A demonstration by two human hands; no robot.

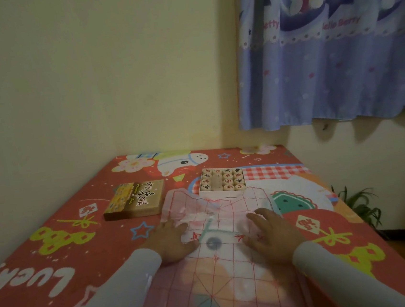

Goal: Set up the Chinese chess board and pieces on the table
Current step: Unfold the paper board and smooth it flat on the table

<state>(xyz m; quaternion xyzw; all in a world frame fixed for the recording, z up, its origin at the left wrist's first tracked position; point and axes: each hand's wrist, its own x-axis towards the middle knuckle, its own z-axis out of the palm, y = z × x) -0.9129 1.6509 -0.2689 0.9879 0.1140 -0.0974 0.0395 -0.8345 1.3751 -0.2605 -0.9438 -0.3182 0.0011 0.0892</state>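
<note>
The Chinese chess board [223,263], a thin translucent sheet printed with red grid lines, is lying along the middle of the table [56,243], which is wearing a red cartoon-printed cover. The sheet's far edge is curling and wrinkling, and it is lying just against the near side of the open tray of pieces [222,182], where round wooden discs are sitting in rows. The left hand [172,242] is pressing down flat on the sheet's left side with fingers spread and relaxed, gripping nothing; the right hand [271,236] is doing the same on the right side, fingers stretched forward. Both arms are wearing pale sleeves. The box lid [135,199] is sitting just left of the sheet's far corner, apart from the tray. The table's far edge and left edge are butting against the cream wall [88,77], while its right edge is standing free, with a blue curtain [335,51] hanging beyond and a plant [359,204] standing on the floor.
</note>
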